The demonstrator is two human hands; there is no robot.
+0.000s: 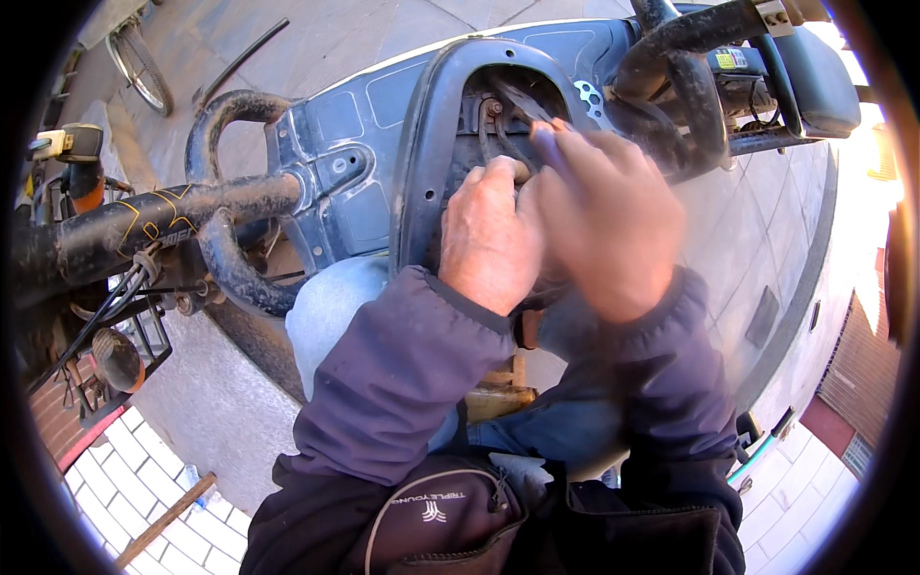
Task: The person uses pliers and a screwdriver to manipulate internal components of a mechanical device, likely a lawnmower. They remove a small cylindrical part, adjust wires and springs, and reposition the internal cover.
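Note:
A blue-grey vehicle body panel stretches across in front of me, with a dark arch-shaped frame around a deep opening. Inside the opening, a bolt and dark cables show. My left hand is closed at the opening's near side, fingertips beside the cables; what it pinches is hidden. Beside it, touching or nearly so, my right hand is smeared by motion. A long dark tool reaches from its curled fingers into the opening; its kind is too blurred to tell.
Thick black tubes rise at the left, and more tubing and a dark padded seat stand at the right. A light flat piece with holes lies on the panel. A wooden stick and a bicycle wheel are farther off.

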